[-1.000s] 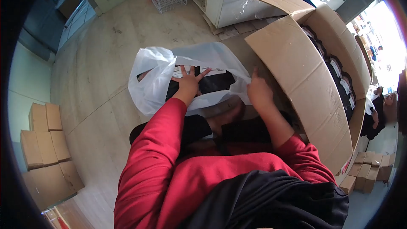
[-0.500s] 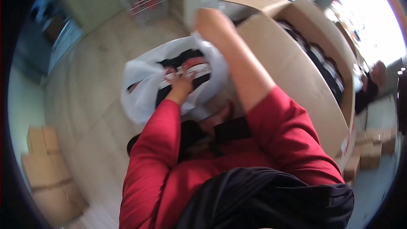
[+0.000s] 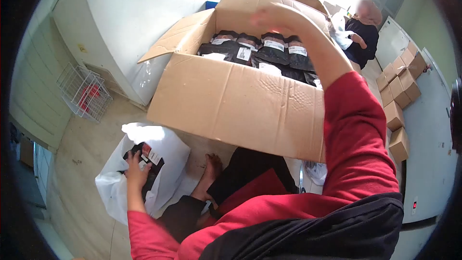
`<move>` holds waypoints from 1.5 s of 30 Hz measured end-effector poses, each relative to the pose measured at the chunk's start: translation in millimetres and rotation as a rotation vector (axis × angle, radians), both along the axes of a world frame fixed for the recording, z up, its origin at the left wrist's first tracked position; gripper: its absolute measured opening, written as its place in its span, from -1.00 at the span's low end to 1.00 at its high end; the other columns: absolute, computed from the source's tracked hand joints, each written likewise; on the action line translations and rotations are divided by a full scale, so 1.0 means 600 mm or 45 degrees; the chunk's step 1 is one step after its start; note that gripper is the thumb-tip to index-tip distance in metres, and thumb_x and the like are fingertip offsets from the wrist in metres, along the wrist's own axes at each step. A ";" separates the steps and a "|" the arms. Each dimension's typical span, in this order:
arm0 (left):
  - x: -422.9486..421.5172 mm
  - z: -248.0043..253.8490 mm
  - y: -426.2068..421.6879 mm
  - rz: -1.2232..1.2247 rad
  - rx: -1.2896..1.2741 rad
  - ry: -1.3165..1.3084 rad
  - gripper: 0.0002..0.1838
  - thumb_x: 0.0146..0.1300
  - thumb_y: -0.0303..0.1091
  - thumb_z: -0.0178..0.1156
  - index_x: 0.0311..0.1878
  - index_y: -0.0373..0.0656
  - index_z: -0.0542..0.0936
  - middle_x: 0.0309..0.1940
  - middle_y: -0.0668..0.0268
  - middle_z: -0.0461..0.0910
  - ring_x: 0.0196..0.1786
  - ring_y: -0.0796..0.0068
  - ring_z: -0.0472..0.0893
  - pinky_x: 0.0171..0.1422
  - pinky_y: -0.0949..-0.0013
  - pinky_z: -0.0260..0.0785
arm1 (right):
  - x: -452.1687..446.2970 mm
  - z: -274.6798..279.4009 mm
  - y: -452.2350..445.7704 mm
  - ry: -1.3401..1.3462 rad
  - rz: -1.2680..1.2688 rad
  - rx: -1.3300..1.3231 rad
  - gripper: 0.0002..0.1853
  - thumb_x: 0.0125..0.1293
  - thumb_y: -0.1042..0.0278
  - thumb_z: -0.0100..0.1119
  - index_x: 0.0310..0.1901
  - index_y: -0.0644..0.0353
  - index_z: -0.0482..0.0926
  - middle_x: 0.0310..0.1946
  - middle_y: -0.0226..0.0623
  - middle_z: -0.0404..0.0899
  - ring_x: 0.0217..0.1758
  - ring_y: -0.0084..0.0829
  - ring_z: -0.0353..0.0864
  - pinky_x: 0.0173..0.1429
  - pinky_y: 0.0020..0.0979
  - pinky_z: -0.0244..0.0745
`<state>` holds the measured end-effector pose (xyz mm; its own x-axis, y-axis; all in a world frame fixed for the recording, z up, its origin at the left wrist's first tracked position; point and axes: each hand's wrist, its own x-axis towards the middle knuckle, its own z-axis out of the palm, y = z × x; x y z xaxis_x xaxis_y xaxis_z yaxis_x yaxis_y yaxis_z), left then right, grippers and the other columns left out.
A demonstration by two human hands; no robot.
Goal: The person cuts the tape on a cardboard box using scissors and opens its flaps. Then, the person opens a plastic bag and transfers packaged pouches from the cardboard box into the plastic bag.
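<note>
My left hand (image 3: 137, 169) reaches into a white plastic bag (image 3: 174, 150) on the floor, its fingers spread over a black pouch (image 3: 156, 167) with a white label. Above the open cardboard box (image 3: 236, 98), my right hand (image 3: 272, 18) is stretched out with blurred fingers, and nothing shows in it. Rows of black pouches (image 3: 275, 54) with white labels fill the box below that hand. My right forearm hides part of the box's right side.
A wire basket (image 3: 86, 94) with something red inside stands by the white wall at left. Another person (image 3: 363, 38) is at the back right with a white bag. Stacked cartons (image 3: 400, 84) line the right wall. My bare foot (image 3: 209, 171) rests beside the plastic bag.
My view has turned toward the box. My right hand has left the plastic bag's rim and moved over the box. The left hand stays on the pouches in the bag.
</note>
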<state>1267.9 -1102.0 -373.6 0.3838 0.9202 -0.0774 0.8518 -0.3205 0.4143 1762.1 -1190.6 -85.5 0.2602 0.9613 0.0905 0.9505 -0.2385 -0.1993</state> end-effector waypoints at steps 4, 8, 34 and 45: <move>-0.069 0.024 -0.003 0.194 0.272 0.039 -0.39 0.04 -0.25 0.15 0.16 -0.13 0.19 0.17 -0.07 0.12 0.27 -0.04 0.03 0.26 0.15 -0.04 | 0.261 -0.154 -0.098 -0.062 -0.534 -0.552 -0.51 0.10 -0.09 0.03 -0.49 0.31 0.52 -0.68 -0.21 0.47 -0.69 -0.40 0.46 -0.57 -0.33 0.39; -0.142 0.056 0.020 0.524 0.627 0.278 -0.34 0.05 -0.21 0.12 0.23 -0.04 0.11 0.29 0.12 -0.07 0.29 -0.07 -0.05 0.30 0.03 -0.12 | 0.352 -0.269 -0.147 -0.511 -0.482 -0.757 -0.38 -0.08 -0.25 0.12 -0.21 0.20 0.52 -0.29 -0.12 0.54 -0.24 -0.18 0.54 -0.16 -0.27 0.43; -0.102 0.111 -0.206 0.188 0.347 0.271 -0.44 -0.05 -0.16 0.21 0.04 -0.18 0.36 -0.11 0.16 0.44 0.03 0.14 0.39 0.21 0.05 0.07 | -0.059 -0.042 0.016 0.713 0.121 1.001 -0.72 0.12 0.34 0.03 -0.20 0.38 0.45 -0.22 -0.15 0.52 -0.16 -0.30 0.52 -0.05 -0.37 0.43; -0.124 0.066 -0.255 0.007 0.364 0.168 -0.61 -0.04 -0.33 0.13 -0.05 0.02 0.48 -0.35 0.24 0.46 -0.23 0.25 0.48 0.13 0.12 0.18 | -0.564 -0.064 0.064 2.243 0.402 0.114 -0.83 0.10 0.49 0.06 -0.26 0.37 0.43 -0.33 -0.18 0.52 -0.30 -0.38 0.55 -0.17 -0.42 0.49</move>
<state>1193.6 -1254.7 -334.2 0.3828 0.9138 0.1358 0.8942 -0.4034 0.1941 1423.6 -1152.3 -123.7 -0.0760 0.9970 -0.0130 -0.3726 -0.0405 -0.9271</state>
